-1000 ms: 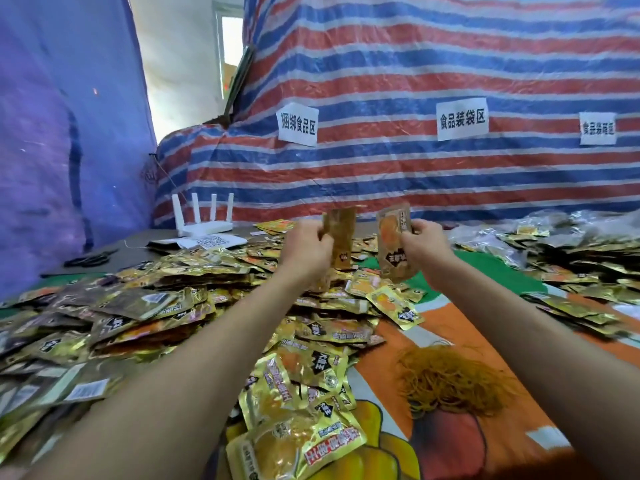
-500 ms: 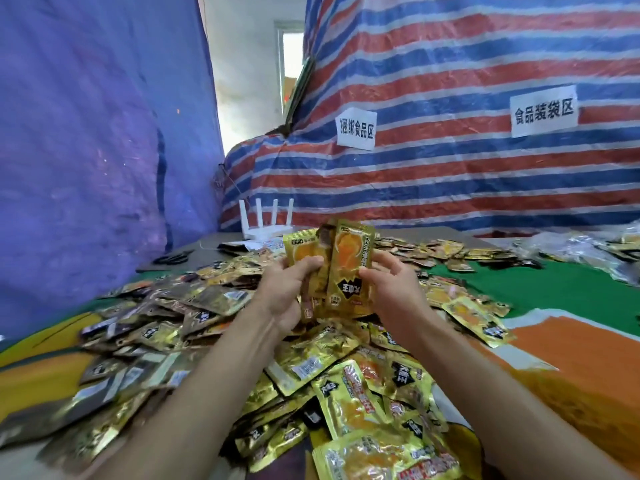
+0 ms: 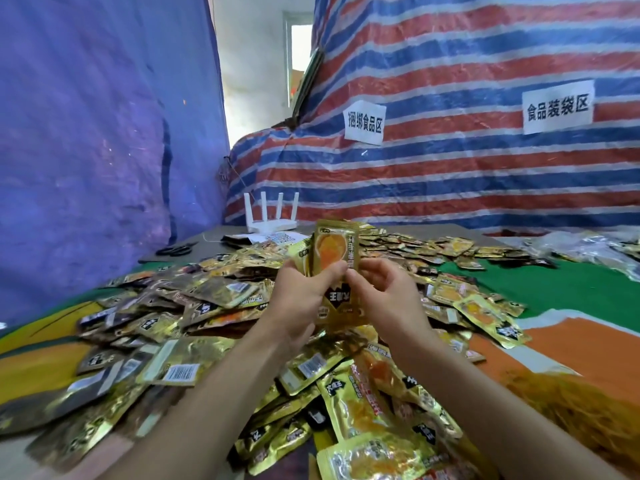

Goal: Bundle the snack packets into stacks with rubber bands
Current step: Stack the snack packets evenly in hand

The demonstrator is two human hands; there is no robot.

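Observation:
A small upright stack of gold snack packets (image 3: 334,252) stands in front of me above the pile. My left hand (image 3: 299,299) grips the stack from the left, thumb across the front packet. My right hand (image 3: 384,296) pinches the front packet's right edge with thumb and curled fingers. A big heap of loose gold packets (image 3: 194,306) covers the table below and to the left. A mound of yellow rubber bands (image 3: 575,407) lies at the lower right.
A white router (image 3: 270,218) and black scissors (image 3: 175,250) sit at the table's back left. Clear bags with more packets (image 3: 588,247) lie at the far right. Blue and striped tarps wall in the table; the cloth shows green and orange patches at the right.
My hands brought their separate packets together into one stack and drew it closer. My view turned left, so the rubber bands slid to the right edge.

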